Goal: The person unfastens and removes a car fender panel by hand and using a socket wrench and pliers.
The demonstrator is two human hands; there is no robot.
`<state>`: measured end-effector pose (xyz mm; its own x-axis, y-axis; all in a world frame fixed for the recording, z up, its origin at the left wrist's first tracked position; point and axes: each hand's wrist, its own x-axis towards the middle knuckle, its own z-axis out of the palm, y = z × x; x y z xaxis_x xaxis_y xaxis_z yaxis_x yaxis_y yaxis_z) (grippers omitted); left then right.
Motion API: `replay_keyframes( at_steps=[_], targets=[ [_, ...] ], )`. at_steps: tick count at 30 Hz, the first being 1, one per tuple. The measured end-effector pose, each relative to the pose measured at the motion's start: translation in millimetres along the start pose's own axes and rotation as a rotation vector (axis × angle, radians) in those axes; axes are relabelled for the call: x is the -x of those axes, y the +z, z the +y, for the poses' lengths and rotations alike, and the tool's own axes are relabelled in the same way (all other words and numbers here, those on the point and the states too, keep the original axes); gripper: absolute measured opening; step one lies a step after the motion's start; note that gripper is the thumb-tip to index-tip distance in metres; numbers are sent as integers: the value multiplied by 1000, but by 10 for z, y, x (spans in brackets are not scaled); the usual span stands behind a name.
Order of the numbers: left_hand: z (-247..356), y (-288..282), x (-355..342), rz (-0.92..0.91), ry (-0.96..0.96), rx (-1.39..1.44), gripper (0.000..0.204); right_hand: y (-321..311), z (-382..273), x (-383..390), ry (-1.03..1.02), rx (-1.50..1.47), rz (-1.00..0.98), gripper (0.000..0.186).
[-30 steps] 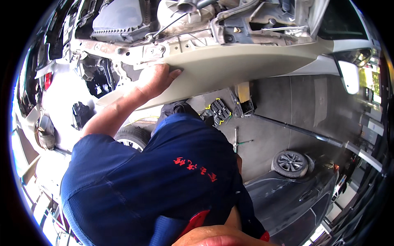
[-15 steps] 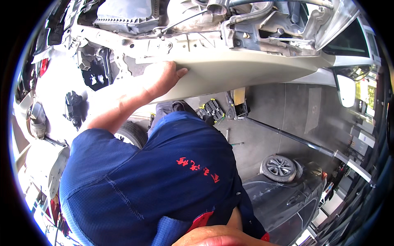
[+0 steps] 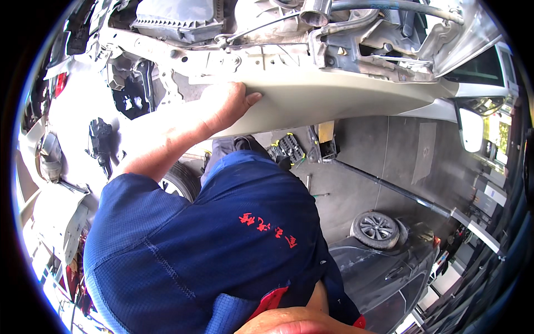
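Observation:
My left hand (image 3: 227,106) is closed over the front part of a beige car fender (image 3: 334,97), its thumb lying toward the right. The fingertips are hidden behind the hand and the panel edge. Just beyond the hand runs the pale upper body rail (image 3: 250,60) of the open engine bay. Exposed brackets and a dark gap show to the left of my wrist. My right hand is out of view.
A black air filter box (image 3: 178,19) is at the far left of the engine bay. A side mirror (image 3: 471,128) juts out right. A loose tyre (image 3: 182,181), a black tray (image 3: 290,147), a long metal pole (image 3: 395,192) and a dark grey car (image 3: 384,273) are lower down.
The view has shifted slightly, so the engine bay and fender appear a little further right and lower. My left hand keeps the same hold on the fender.

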<state>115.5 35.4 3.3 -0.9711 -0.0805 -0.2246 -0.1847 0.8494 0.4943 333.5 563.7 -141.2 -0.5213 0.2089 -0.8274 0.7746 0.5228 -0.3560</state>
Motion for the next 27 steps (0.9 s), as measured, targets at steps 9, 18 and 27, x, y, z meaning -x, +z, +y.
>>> replay_keyframes(
  at_steps=[9, 18, 27],
  targets=[
    [-19, -47, -33, -46, -12, 60, 56, 32, -119, -33, -12, 17, 0, 24],
    [-149, -3, -21, -8, 59, 58, 56, 75, -189, -67, -43, 75, -29, 25],
    [-1437, -531, 217, 173, -153, 125, 30, 113, -210, -283, -93, 196, -63, 27]
  ],
)
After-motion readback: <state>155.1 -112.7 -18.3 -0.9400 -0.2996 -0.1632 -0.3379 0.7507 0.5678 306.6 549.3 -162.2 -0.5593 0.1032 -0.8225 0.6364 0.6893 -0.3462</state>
